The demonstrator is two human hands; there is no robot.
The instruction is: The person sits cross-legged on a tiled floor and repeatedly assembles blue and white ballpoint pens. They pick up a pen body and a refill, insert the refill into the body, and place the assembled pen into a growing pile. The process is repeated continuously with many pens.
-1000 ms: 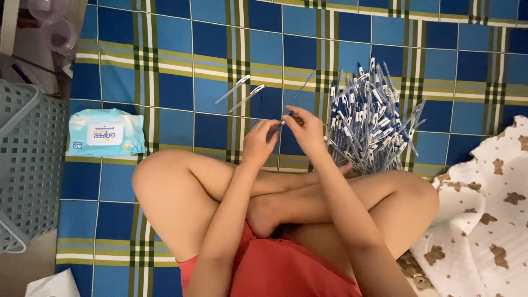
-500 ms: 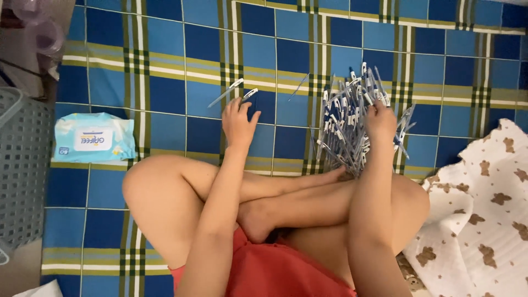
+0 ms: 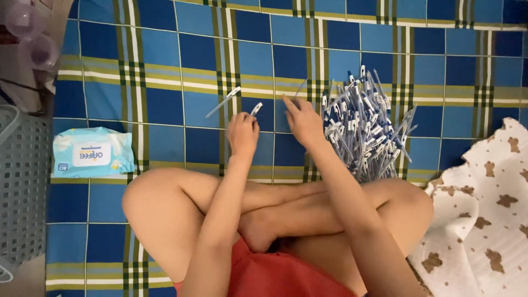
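Observation:
I sit cross-legged on a blue, green and white checked mat (image 3: 165,66). My left hand (image 3: 243,133) is curled into a loose fist, and its knuckles cover the lower end of a white pen (image 3: 257,108) lying on the mat. Another pen (image 3: 224,102) lies just to the left of it. My right hand (image 3: 303,124) is beside the left one with its back to the camera and its index finger stretched forward; what it holds is hidden. A thin clear pen part (image 3: 300,88) lies beyond it. A big pile of several blue-and-white pens (image 3: 366,129) is right of my right hand.
A pale blue pack of wet wipes (image 3: 92,151) lies on the mat at the left. A grey slatted plastic basket (image 3: 22,181) stands off the mat's left edge. A white cloth with brown bear prints (image 3: 484,220) lies at the lower right by my knee.
My hands were together a second ago, then my right hand reached into the pen pile. It is now back beside my left hand, which moved forward to the loose pens.

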